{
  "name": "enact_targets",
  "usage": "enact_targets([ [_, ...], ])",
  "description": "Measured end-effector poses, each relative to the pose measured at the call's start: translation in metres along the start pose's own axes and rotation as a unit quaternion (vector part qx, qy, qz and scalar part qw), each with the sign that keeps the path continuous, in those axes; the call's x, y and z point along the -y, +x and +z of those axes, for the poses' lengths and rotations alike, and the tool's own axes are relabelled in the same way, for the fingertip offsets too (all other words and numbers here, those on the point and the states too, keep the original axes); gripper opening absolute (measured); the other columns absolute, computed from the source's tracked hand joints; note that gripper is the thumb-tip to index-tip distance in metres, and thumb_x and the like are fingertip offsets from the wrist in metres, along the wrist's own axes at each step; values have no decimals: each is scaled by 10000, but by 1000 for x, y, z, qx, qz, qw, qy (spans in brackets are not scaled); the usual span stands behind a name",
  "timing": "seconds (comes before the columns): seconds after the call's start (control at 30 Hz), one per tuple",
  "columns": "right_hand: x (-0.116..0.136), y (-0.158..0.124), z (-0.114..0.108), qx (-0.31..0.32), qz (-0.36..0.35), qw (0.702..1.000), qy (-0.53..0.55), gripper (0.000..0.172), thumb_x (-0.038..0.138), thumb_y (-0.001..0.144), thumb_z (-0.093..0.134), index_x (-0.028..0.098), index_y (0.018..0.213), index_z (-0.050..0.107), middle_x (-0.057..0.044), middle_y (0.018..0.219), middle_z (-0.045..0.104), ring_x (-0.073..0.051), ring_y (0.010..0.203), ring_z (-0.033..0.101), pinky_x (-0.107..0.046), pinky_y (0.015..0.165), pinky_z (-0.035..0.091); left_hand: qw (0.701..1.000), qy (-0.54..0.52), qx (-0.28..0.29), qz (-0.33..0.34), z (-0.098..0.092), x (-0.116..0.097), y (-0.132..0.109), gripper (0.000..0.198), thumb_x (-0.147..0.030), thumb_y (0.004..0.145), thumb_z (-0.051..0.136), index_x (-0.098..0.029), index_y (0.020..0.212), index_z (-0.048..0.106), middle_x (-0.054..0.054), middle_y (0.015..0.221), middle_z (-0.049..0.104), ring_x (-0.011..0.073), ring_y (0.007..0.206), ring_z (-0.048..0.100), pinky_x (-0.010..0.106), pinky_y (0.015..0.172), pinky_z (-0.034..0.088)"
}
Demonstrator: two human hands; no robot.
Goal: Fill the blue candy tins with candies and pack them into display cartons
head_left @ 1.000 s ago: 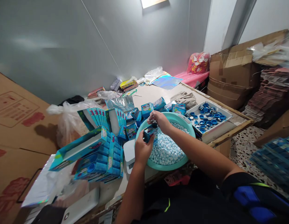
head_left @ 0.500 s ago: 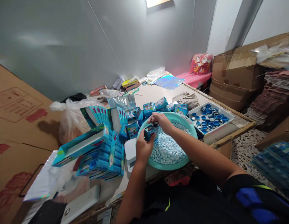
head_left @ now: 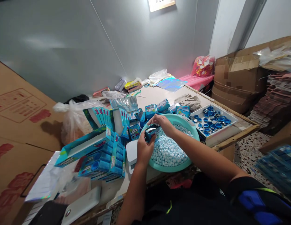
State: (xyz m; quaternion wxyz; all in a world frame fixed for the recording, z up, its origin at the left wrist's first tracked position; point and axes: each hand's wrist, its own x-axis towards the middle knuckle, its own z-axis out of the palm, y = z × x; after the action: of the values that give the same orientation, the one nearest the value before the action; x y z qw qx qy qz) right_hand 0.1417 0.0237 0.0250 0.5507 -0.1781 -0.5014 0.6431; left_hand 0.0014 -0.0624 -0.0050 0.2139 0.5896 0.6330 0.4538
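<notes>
My left hand grips a small blue box over a teal basin filled with pale blue and white candies. My right hand is closed in a pinch at the top of that box, fingers pressed on its open end. Both hands hover above the near-left part of the basin. More small blue boxes stand behind the basin.
A display carton of blue boxes lies left of the basin. A white tray of blue caps sits to the right. A white scale, plastic bags, a cloth and cardboard boxes surround the table.
The hands stay over the basin with the box. My right hand has shifted slightly along the box's top. The camera view has drifted a little.
</notes>
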Motion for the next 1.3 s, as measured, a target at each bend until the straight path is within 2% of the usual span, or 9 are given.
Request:
enact_targets([
  [0.17, 0, -3, -1, 17, -39, 999, -13, 494, 646, 865, 590, 181, 725, 678, -98, 949, 729, -231, 957, 674, -368, 953, 475, 1000, 21, -18, 1, 1, 0, 0, 574, -527, 851, 731, -253, 1341, 611, 83, 1292, 695, 244, 1212, 669, 389, 1084, 537],
  [0.33, 2, -6, 2, 53, -37, 998, -19, 498, 658, 862, 606, 176, 807, 721, -110, 1020, 733, -241, 1033, 670, -364, 981, 484, 998, -23, -42, -39, 1, 8, 3, 628, -530, 823, 764, -219, 1341, 593, 103, 1241, 711, 231, 1112, 705, 328, 955, 581],
  [0.5, -1, -8, 1, 106, -39, 993, -28, 503, 639, 938, 550, 179, 903, 752, -109, 974, 733, -249, 1000, 674, -391, 989, 496, 1000, -7, -29, -2, -2, 4, 2, 556, -527, 832, 755, -190, 1255, 626, 103, 1235, 708, 231, 1140, 689, 317, 967, 568],
  [0.63, -4, -9, -1, 112, -46, 992, -36, 457, 569, 991, 500, 197, 951, 762, -113, 1017, 740, -272, 1042, 676, -415, 1024, 489, 999, 18, -13, 28, -3, 0, 1, 529, -532, 855, 725, -193, 1248, 626, 100, 1180, 718, 226, 1086, 699, 316, 926, 575],
  [0.73, -6, -10, -3, 124, -59, 985, -102, 490, 580, 1022, 451, 212, 1065, 771, -114, 1164, 730, -285, 1166, 651, -436, 1087, 452, 997, 61, -30, 46, -3, 2, 0, 537, -517, 852, 723, -192, 1269, 620, 113, 1176, 716, 241, 1090, 696, 344, 931, 578],
  [0.9, -5, -13, -2, 168, -173, 937, -252, 564, 651, 1049, 399, 259, 1291, 724, -101, 1456, 601, -297, 1404, 497, -497, 1215, 294, 996, 61, -69, 18, -2, 5, -1, 583, -542, 839, 718, -204, 1300, 604, 105, 1180, 724, 246, 1065, 704, 391, 957, 582],
  [1.0, -1, -15, -2, 105, -196, 952, -209, 612, 717, 1029, 388, 271, 1261, 738, -100, 1453, 593, -280, 1421, 482, -449, 1220, 309, 995, -35, -96, 9, 0, 6, -2, 637, -570, 846, 705, -207, 1348, 556, 111, 1292, 695, 225, 1159, 695, 350, 1005, 580],
  [1.1, -3, -13, -2, 24, -152, 978, -141, 628, 743, 1002, 415, 252, 1206, 749, -100, 1381, 634, -277, 1374, 522, -426, 1174, 374, 982, -133, -132, -6, 1, 5, -3, 674, -567, 807, 751, -201, 1336, 552, 108, 1308, 691, 208, 1171, 695, 303, 1000, 574],
  [1.3, -23, -6, -1, -3, -50, 990, -132, 444, 553, 899, 615, 195, 1123, 750, -86, 1131, 725, -270, 1141, 632, -385, 1005, 475, 986, -123, -114, -14, -1, 3, -4, 695, -574, 788, 771, -183, 1329, 575, 124, 1290, 699, 237, 1169, 700, 331, 990, 581],
])
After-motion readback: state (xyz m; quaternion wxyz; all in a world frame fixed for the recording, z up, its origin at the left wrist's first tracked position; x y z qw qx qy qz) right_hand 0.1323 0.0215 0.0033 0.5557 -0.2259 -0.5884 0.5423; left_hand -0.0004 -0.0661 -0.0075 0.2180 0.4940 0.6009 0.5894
